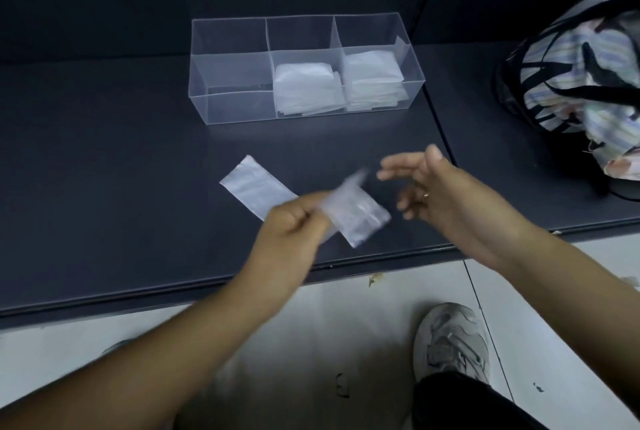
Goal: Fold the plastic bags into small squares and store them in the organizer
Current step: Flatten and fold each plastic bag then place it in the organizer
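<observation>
We see the left hand (294,222) above the near part of the dark worktop (121,170), its fingers and thumb curled tight on a folded plastic bag (360,218). The bag is thin, whitish and half see-through, folded into a flat oblong that sticks out to the right of the fist. It is blurred, so we cannot read its creases or edges well.

A second flat strip of plastic (252,192), pale and shiny, lies on the worktop just left of that hand, and its near end runs under the knuckles. We cannot tell whether it is a separate bag or part of the one held.

The right hand (426,187) hovers just to the right of the bag, its fingers spread and relaxed, touching nothing.

Further back stands the clear organizer (239,107) with three compartments. The middle one holds a stack of folded bags (304,88) and the right one holds a second stack (372,78), both white squares.

A striped cloth bag (581,83) sits at the far right, and a grey shoe (450,339) rests on the floor below.
</observation>
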Demonstrator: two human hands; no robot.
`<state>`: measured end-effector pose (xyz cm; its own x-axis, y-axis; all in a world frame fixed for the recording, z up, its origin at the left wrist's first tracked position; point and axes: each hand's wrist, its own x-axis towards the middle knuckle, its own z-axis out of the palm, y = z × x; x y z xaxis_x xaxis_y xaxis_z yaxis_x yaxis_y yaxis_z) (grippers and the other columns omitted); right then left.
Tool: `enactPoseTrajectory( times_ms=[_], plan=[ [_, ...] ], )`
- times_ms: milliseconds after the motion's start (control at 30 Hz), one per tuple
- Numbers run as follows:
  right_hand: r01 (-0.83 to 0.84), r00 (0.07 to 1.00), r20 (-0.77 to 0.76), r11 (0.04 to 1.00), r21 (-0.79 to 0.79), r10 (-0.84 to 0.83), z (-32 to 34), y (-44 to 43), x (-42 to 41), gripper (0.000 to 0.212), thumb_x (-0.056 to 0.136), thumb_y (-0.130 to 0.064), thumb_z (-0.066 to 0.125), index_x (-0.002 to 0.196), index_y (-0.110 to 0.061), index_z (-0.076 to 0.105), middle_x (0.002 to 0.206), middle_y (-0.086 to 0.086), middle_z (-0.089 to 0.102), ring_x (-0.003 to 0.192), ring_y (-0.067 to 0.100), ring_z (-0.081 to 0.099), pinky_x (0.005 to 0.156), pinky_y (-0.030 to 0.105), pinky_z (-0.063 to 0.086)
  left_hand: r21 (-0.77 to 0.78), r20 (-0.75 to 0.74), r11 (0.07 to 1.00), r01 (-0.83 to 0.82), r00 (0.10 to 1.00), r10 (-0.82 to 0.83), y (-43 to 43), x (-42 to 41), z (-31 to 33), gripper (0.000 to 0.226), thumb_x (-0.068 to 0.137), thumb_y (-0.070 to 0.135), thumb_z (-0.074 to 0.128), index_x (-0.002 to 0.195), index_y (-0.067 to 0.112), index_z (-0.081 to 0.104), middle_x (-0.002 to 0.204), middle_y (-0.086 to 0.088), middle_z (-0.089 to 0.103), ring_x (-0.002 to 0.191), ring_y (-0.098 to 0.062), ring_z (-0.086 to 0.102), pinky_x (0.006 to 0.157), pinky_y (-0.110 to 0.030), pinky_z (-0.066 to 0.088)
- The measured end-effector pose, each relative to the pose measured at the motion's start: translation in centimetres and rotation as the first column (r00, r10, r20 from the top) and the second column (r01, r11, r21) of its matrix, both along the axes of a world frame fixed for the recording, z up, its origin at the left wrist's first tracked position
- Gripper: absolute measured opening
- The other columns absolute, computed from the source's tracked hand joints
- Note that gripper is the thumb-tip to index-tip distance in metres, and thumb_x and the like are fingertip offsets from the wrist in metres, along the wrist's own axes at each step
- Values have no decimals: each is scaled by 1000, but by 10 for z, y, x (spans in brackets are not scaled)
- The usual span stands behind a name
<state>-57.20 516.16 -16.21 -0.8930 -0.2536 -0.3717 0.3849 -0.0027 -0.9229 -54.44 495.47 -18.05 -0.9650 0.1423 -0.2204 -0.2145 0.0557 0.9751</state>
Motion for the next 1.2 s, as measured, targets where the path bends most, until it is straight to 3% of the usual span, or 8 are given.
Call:
enactPoseTrajectory(
  times_ms=[133, 267, 400, 600, 800, 933, 1067, 1200],
  plan=[
    [-324, 944, 58, 945, -39, 326, -21, -35, -9, 45, 93, -45, 49, 132, -22, 51, 110, 0, 66, 63, 13, 52, 66, 26, 49, 427, 295, 901, -82, 954, -53, -18, -21, -1, 32, 89, 24, 53, 110, 6, 68, 111, -15, 70, 108, -25, 65, 95, -34, 51],
    [-281, 960, 63, 931, 235, 274, -43, -63, -6, 29, 87, -13, 69, 113, -12, 57, 75, 3, 67, 55, 9, 56, 57, 25, 50, 498, 411, 844, -199, 911, -27, -28, -28, -16, 30, 100, 21, 40, 114, 7, 63, 113, -13, 69, 106, -22, 67, 84, -32, 57],
    [-186, 982, 52, 853, 488, 184, -52, -69, 2, 14, 86, -10, 67, 94, -18, 60, 63, -2, 69, 47, 7, 58, 45, 21, 46, 334, 512, 882, -331, 850, 125, -40, -37, -34, 23, 98, 17, 48, 111, 5, 64, 104, -12, 73, 93, -17, 71, 68, -26, 58],
    [-144, 989, 102, 851, 506, 107, -49, -65, 9, 7, 87, -15, 66, 89, -15, 59, 67, -1, 71, 47, 9, 61, 43, 20, 44, 12, 461, 915, -404, 814, 354, -57, -63, -44, 10, 93, 16, 62, 96, 8, 65, 89, -10, 70, 69, -16, 71, 54, -20, 55],
    [-163, 982, 159, 868, 469, 99, -46, -61, 5, 4, 89, -11, 62, 91, -11, 59, 71, 4, 73, 54, 15, 66, 43, 22, 45, -265, 96, 885, -384, 902, 420, -66, -71, -43, 10, 90, 5, 62, 92, 10, 70, 90, -9, 71, 60, -8, 66, 68, -26, 59],
    [-178, 973, 209, 888, 424, 96, -44, -60, 1, 9, 87, -9, 64, 94, -10, 58, 73, 8, 73, 58, 19, 69, 43, 23, 46, -589, -541, 764, -264, 831, -129, -66, -35, -43, 25, 92, 16, 56, 115, 11, 64, 112, 1, 65, 103, -11, 57, 96, -17, 40],
    [-179, 967, 239, 896, 406, 84, -39, -61, 1, 11, 89, -11, 64, 98, -10, 58, 71, 8, 73, 59, 17, 69, 46, 21, 47, -796, -337, 588, 140, 705, -624, -49, 8, -54, 65, 86, 51, 56, 135, 9, 49, 138, -4, 51, 129, -14, 41, 112, -15, 21],
    [-89, 921, 389, 978, 190, 8, -25, -60, 6, 15, 92, -14, 60, 106, -9, 60, 75, 8, 73, 64, 17, 71, 48, 21, 49, -827, -400, 562, -1, 703, -588, -42, 12, -57, 54, 80, 28, 75, 123, -1, 61, 126, -12, 62, 118, -25, 58, 105, -32, 39]
  ],
)
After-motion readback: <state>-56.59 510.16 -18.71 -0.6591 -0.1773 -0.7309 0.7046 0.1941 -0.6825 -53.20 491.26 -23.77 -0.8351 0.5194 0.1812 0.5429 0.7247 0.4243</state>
